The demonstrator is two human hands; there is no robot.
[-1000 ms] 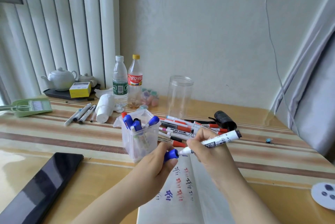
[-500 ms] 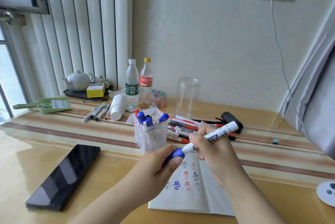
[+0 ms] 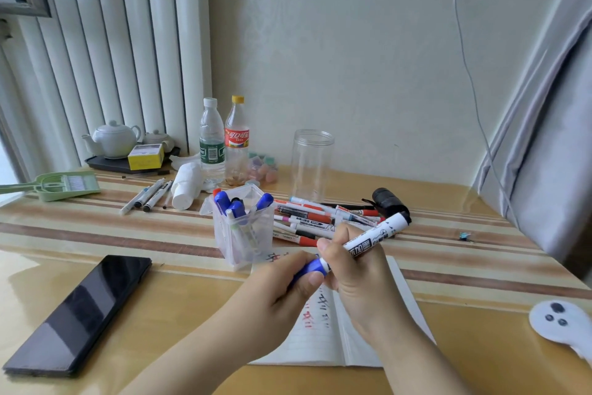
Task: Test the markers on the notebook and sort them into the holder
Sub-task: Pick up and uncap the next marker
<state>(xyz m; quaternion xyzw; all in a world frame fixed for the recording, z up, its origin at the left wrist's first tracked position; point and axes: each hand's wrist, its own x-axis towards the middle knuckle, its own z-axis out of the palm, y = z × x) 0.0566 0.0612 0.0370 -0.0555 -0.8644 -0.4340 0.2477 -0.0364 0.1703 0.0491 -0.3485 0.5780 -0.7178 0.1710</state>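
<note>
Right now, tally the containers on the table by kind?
Plastic bottles: 2 (green-label bottle, red-label bottle)
Clear jar: 1
Marker holder: 1
Teapots: 2 (large teapot, small teapot)
Total: 6

Holder (image 3: 244,234): on the table (image 3: 134,234), centre, with markers standing in it.
Loose markers (image 3: 315,220): on the table, just right of the holder.
Jar (image 3: 311,164): behind the loose markers.
Bottles (image 3: 224,141): two, side by side, behind the holder.
Notebook (image 3: 323,340): in front of the holder, under both hands.
Phone (image 3: 80,314): left of the notebook.
Teapot (image 3: 113,138): far left, on a tray (image 3: 105,164).
Pens (image 3: 147,196): between tray and holder.
</note>
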